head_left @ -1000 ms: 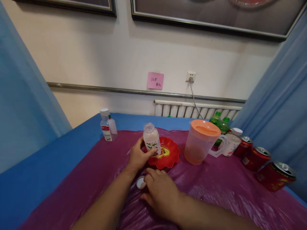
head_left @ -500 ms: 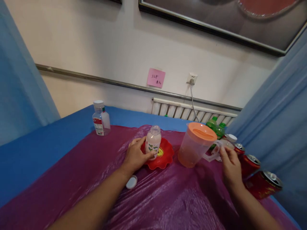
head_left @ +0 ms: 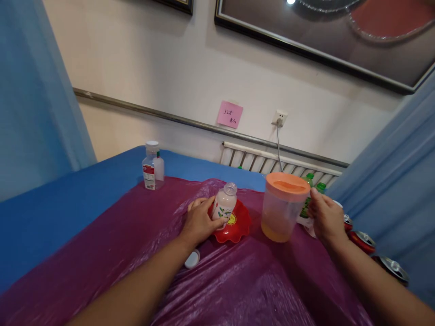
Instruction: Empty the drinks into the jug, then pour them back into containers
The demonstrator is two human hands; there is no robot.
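My left hand is wrapped round a white plastic bottle with a leaf print and no cap, tilted slightly to the right. Beneath the bottle lies a red wavy-edged plate with a yellow round mark. My right hand is closed on the handle of a clear plastic pitcher, mostly hiding that handle. An orange lid covers the pitcher, and some yellowish liquid shows at its bottom. Near my left wrist a white cap lies on the purple plastic sheet.
A clear bottle with a white cap stands at the back left. Behind my right hand are green-capped bottles, and several cans line the right edge. A radiator and a plugged socket are at the wall.
My right hand has risen a little on the pitcher's handle, and the pitcher now stands more upright. The white bottle leans slightly to the right. The whole view has shifted a little.
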